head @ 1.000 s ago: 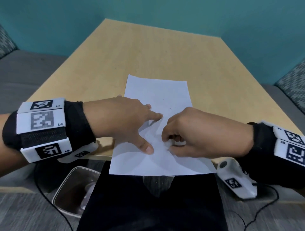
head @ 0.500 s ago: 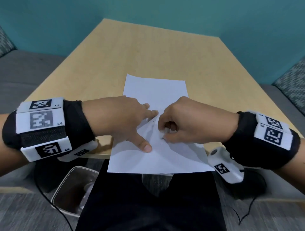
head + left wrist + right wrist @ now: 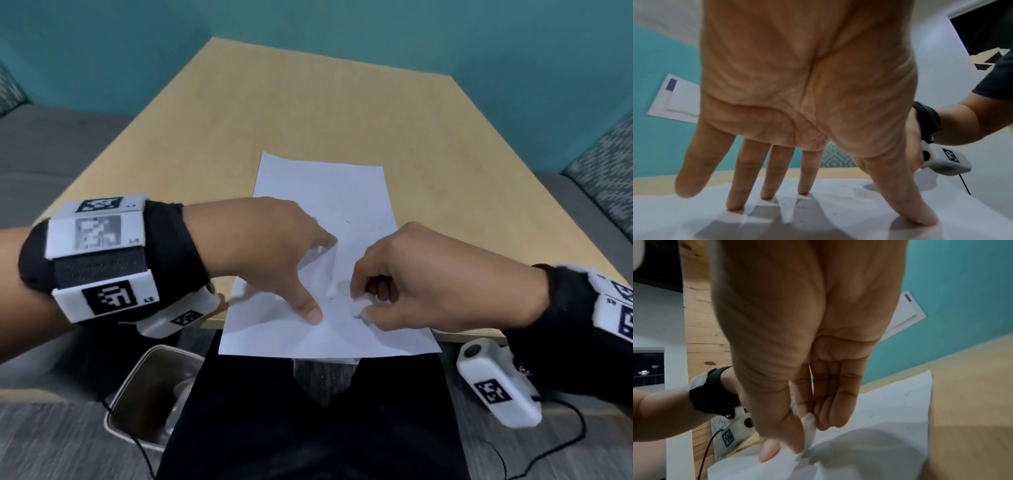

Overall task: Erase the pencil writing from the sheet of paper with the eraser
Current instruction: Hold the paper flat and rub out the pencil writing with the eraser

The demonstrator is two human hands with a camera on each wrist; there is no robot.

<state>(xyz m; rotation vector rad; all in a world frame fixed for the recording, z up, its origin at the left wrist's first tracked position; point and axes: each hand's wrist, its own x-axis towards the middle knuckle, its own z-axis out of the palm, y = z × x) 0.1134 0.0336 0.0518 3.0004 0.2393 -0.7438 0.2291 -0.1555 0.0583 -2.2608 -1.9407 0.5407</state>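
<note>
Lighting: even, moderately bright indoor light from overhead; no glare.
Shadows: soft grey ones on the sheet of paper [image 3: 325, 205] under the left hand [image 3: 260, 246]; in the left wrist view, streaks beneath the fingertips [image 3: 918, 219]; in the right wrist view, a broad soft patch under the right hand [image 3: 809, 337].
Sharpness: head view soft, marker on the left wristband [image 3: 99, 233] washed and smeared. Both wrist views blurred close up, palms soft.
Distortion: wide-angle bending at edges; counter [image 3: 308, 113] edges splay; walls tilt in both wrist views.
</note>
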